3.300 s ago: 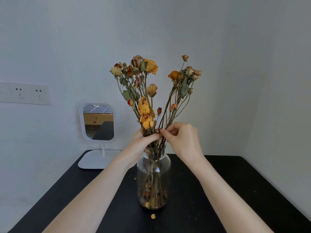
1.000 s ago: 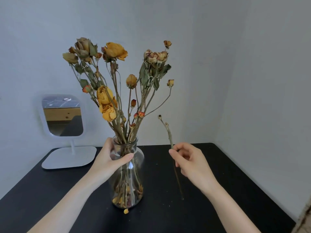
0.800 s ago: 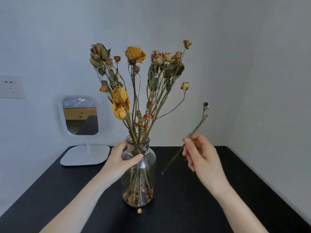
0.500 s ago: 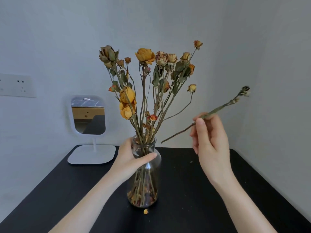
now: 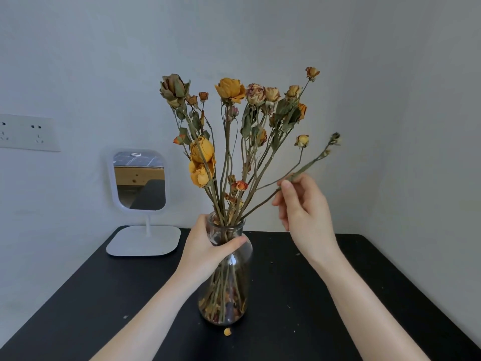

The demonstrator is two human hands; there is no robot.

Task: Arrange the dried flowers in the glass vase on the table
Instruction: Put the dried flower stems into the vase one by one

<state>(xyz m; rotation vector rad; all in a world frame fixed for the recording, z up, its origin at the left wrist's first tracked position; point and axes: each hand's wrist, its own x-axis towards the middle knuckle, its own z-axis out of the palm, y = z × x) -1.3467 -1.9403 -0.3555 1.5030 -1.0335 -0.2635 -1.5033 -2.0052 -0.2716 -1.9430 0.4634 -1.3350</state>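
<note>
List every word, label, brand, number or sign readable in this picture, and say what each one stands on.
There is no readable text anywhere in this view.
vase: plain glass, no label.
socket plate: only holes, no marking that can be read.
mirror: the reflection shows no lettering.
stem pinched by the right hand: no tag.
</note>
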